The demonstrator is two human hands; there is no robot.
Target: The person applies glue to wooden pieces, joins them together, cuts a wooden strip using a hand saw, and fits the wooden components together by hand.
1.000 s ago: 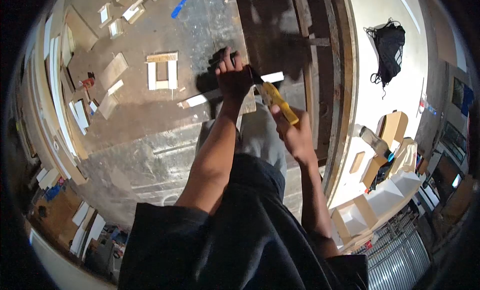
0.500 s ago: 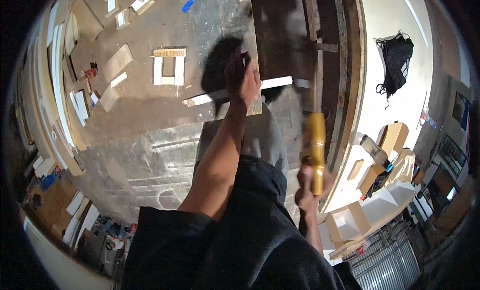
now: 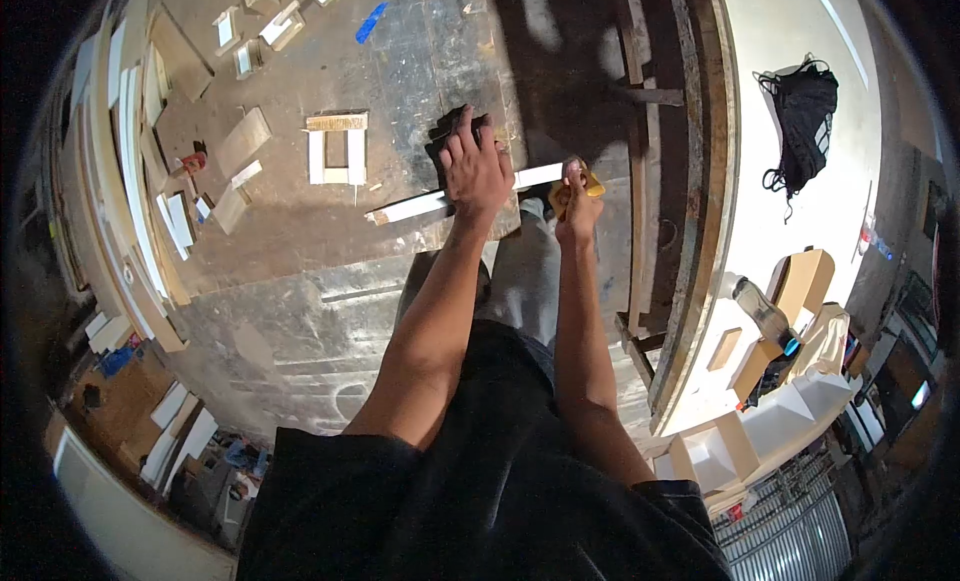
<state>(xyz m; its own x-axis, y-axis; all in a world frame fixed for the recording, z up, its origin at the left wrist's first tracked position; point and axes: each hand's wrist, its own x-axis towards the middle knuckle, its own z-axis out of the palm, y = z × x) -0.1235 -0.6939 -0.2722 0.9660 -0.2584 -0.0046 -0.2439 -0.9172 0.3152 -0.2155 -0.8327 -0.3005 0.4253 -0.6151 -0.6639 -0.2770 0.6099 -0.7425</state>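
A narrow white strip [image 3: 412, 209] lies slantwise across the worktop [image 3: 310, 241], its right end reaching past the top's edge. My left hand [image 3: 478, 173] rests palm down over the middle of this strip, fingers stretched and spread. At the strip's right end, my right hand [image 3: 580, 213] is closed around a yellow-handled tool [image 3: 593, 186]. The rest of that tool is hidden below the hand, so its kind cannot be made out.
A small frame [image 3: 315, 159] lies left of my hands, with a blue piece [image 3: 371, 23] farther back. Long boards [image 3: 130, 171] line the left side. At right, a pale table [image 3: 770, 241] holds a black cloth item [image 3: 803, 116] and a bottle [image 3: 757, 306].
My right hand has moved up and left with the yellow-handled tool, from beside my body to the strip's end. My left hand has flattened, fingers spread; the strip's right part has shifted slightly.
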